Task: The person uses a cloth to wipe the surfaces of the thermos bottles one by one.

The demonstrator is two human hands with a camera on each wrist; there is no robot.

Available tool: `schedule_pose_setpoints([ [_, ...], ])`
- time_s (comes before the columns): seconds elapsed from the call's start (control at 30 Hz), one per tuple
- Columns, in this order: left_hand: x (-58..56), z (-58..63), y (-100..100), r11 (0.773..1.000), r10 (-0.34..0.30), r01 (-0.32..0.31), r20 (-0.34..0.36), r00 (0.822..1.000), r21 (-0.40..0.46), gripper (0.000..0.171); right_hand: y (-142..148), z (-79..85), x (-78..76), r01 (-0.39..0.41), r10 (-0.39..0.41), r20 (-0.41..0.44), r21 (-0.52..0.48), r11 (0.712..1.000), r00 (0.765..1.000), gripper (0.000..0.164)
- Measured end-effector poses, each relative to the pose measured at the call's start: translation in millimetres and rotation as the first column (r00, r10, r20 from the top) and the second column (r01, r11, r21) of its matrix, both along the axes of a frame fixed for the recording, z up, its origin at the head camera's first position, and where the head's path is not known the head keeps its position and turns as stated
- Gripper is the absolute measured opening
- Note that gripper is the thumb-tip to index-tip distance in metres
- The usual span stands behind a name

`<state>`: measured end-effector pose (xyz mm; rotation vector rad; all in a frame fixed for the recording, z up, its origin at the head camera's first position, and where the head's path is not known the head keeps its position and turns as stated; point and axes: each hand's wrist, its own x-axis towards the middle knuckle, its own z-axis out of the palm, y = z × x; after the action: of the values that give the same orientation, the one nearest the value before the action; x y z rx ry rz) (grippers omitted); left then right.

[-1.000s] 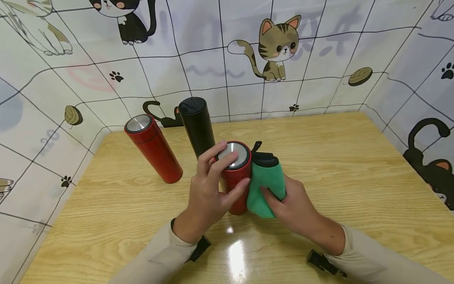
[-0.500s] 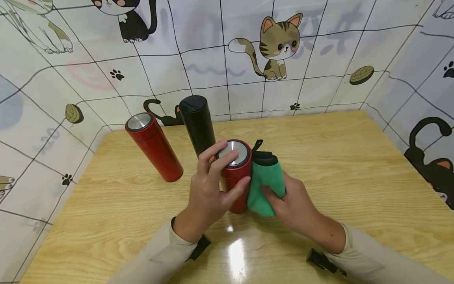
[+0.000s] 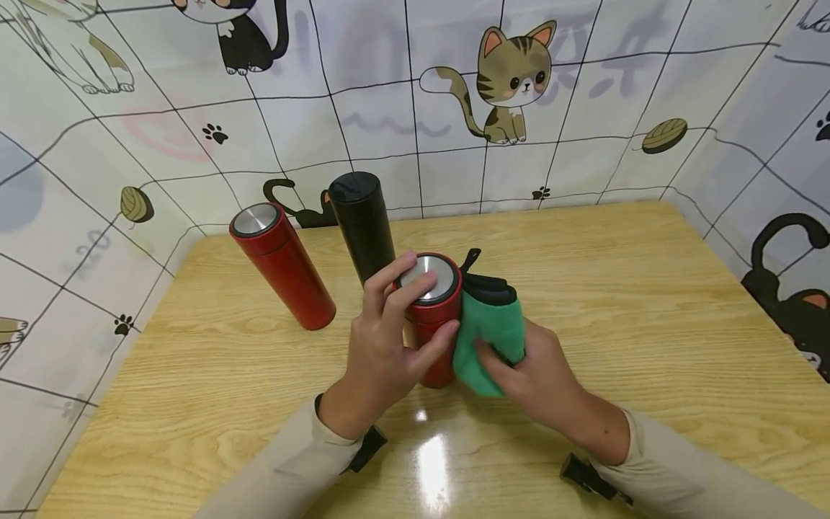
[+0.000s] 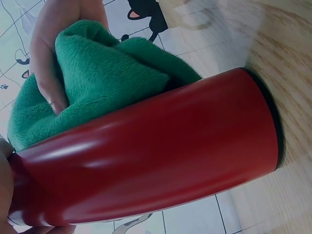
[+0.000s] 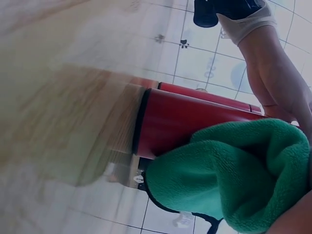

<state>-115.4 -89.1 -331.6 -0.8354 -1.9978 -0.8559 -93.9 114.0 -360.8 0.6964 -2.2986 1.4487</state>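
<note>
- Head view: a glossy red cylindrical flask with a silver metal lid top (image 3: 436, 313) stands upright on the pale wood-grain bench (image 3: 616, 288).
- The left hand (image 3: 387, 339) holds that flask's upper end, two fingers over the lid and the thumb against its side.
- The right hand (image 3: 547, 375) grips a folded green plush cloth with black trim (image 3: 489, 335) between its fingers; the cloth touches the flask's right side.
- A second red cylindrical flask (image 3: 285, 267) stands left of the held flask, well apart.
- A black cylindrical flask (image 3: 363, 231) stands behind it, slightly left.
</note>
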Motion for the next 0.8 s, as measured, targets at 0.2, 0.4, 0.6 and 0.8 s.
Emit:
schedule_pose_setpoints([
  [0.2, -0.5, -0.3, -1.1, 1.0, 0.0, 0.0, 0.009, 1.0, -0.002, 0.051, -0.9, 0.1, -3.0, -0.103, 0.075, 0.176, 0.155, 0.983, 0.982, 0.035],
  [0.4, -0.1, -1.1, -1.3, 1.0, 0.007, -0.007, 0.01, 1.0, -0.007, 0.051, -0.1, -2.0, -3.7, -0.053, 0.029, 0.115, 0.211, 0.976, 0.993, 0.025],
  [0.6, -0.2, -0.2, -0.5, 1.0, 0.006, -0.006, 0.004, 1.0, -0.003, 0.051, 2.1, 0.8, -0.9, 0.059, -0.055, -0.043, 0.101, 0.993, 0.998, 0.028],
  [0.8, -0.3, 0.3, -0.5, 1.0, -0.005, 0.005, 0.015, 1.0, -0.004, 0.051, 2.4, 5.2, 1.8, 0.01, -0.023, -0.218, -0.062, 0.998, 0.976, 0.041],
])
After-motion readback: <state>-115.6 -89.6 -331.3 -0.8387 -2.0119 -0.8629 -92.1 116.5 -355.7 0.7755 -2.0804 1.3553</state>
